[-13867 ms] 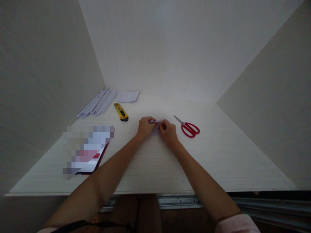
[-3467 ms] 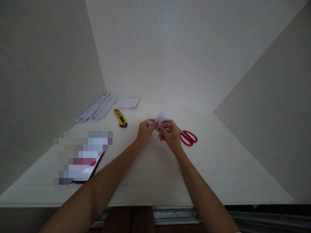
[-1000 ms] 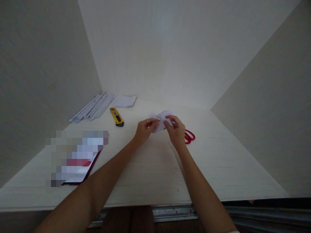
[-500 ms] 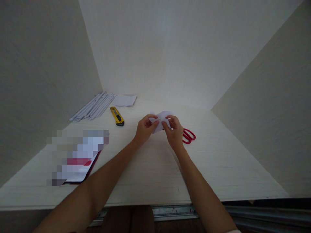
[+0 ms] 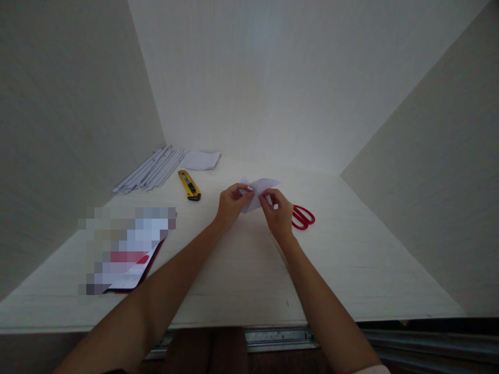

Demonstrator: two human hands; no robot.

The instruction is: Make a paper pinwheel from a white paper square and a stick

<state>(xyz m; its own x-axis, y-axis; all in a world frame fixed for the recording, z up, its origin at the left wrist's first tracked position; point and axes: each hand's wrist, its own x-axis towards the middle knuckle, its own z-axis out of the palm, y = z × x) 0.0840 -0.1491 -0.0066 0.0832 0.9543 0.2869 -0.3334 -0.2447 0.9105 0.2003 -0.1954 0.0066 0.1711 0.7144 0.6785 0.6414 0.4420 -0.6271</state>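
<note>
Above the middle of the table, a small folded piece of white paper is held between both hands. My left hand pinches its left side between thumb and fingers. On the other side my right hand is closed in a pinch at the paper's middle right. The fine folds under the fingertips are too small to make out. Just right of my right hand lie scissors with red handles; their blades are hidden behind the hand.
A yellow utility knife lies left of my hands. Behind it are several rolled or folded white paper strips and a folded white sheet. A partly blurred tablet or phone rests at the left. Walls enclose the white table.
My right fingers have shifted slightly left along the paper into a tighter pinch, and the paper's upper right corner now stands free. My left hand has barely moved.
</note>
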